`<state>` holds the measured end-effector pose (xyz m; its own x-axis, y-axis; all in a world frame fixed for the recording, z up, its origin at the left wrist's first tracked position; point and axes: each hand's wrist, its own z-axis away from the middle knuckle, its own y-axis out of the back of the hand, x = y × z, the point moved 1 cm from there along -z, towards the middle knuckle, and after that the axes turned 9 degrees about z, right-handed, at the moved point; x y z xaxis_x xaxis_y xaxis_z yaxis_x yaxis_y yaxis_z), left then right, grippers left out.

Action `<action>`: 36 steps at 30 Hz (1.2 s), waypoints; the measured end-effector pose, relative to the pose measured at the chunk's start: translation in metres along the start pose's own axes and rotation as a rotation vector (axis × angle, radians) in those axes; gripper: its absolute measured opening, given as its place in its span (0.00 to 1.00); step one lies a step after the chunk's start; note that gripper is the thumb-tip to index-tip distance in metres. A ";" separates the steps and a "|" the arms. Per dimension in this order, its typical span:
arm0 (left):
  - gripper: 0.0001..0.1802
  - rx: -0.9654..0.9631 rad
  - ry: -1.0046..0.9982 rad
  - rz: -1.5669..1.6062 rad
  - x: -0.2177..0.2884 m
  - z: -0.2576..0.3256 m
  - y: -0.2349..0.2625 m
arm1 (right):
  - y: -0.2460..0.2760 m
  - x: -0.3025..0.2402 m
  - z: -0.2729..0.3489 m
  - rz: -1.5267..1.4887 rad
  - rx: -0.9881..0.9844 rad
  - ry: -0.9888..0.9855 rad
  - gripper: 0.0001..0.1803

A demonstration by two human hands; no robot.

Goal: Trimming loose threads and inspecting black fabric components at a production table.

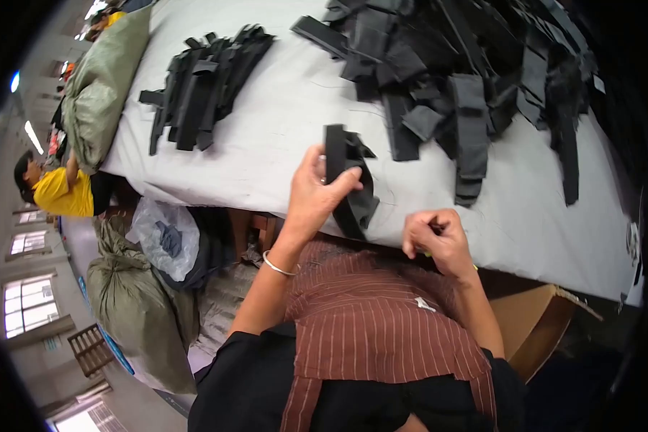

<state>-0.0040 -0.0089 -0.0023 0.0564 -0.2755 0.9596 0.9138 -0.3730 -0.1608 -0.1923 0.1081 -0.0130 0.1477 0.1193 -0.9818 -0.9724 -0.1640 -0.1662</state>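
My left hand (318, 189) grips a folded black fabric strip (353, 198) over the near edge of the table, thumb across its front. To the right of it, my right hand (439, 241) is curled closed just off the table edge. A dark bit shows between its fingers and a small yellow-green spot below them; what it holds is too small to make out. Beyond my hands lies a large loose heap of black fabric strips (471, 137). At the far left of the table sits a smaller bundle of black strips (194, 97), lying roughly side by side.
A white-covered table (281, 122) spans the view, with loose threads on it. Green sacks (133, 302) and a clear plastic bag (167, 237) stand at the left. An open cardboard box (536, 324) is below the table at right. A person in yellow (65, 191) works at far left.
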 end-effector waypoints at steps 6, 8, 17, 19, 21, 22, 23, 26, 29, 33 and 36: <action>0.31 -0.535 0.411 0.116 0.019 -0.008 0.025 | 0.007 0.002 0.000 0.204 0.384 -0.113 0.12; 0.34 -0.279 0.188 -0.302 0.034 -0.021 0.043 | 0.009 0.004 -0.005 0.080 0.462 -0.105 0.12; 0.33 0.566 -0.875 -1.212 0.162 -0.106 0.183 | 0.014 0.009 -0.006 0.021 0.481 -0.154 0.11; 0.33 0.639 -0.870 -1.314 0.164 -0.114 0.177 | 0.014 0.008 -0.009 0.045 0.501 -0.175 0.11; 0.30 0.447 -0.925 -1.186 0.148 -0.103 0.149 | 0.013 0.011 -0.010 0.038 0.505 -0.182 0.11; 0.29 0.252 -0.757 -0.798 0.145 -0.090 0.110 | 0.015 0.013 -0.009 0.033 0.513 -0.194 0.10; 0.28 0.065 -0.568 -0.419 0.141 -0.070 0.069 | 0.016 0.012 -0.007 0.035 0.531 -0.201 0.10; 0.14 -0.072 -0.812 -0.027 0.133 0.001 -0.008 | 0.014 0.001 0.000 -0.020 0.546 -0.230 0.10; 0.11 -0.218 -1.096 0.709 0.139 0.076 -0.048 | 0.007 -0.011 0.001 0.149 0.481 -0.072 0.07; 0.02 -0.535 -1.140 0.759 0.143 0.104 -0.064 | 0.021 -0.019 0.015 0.256 0.672 0.037 0.05; 0.05 -0.612 -1.228 0.932 0.139 0.100 -0.087 | 0.033 -0.024 0.014 0.585 0.925 0.142 0.19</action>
<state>-0.0354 0.0742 0.1686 0.9924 0.1172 0.0383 0.1198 -0.8441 -0.5226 -0.2307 0.1131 0.0066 -0.4176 0.1394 -0.8979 -0.6500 0.6446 0.4024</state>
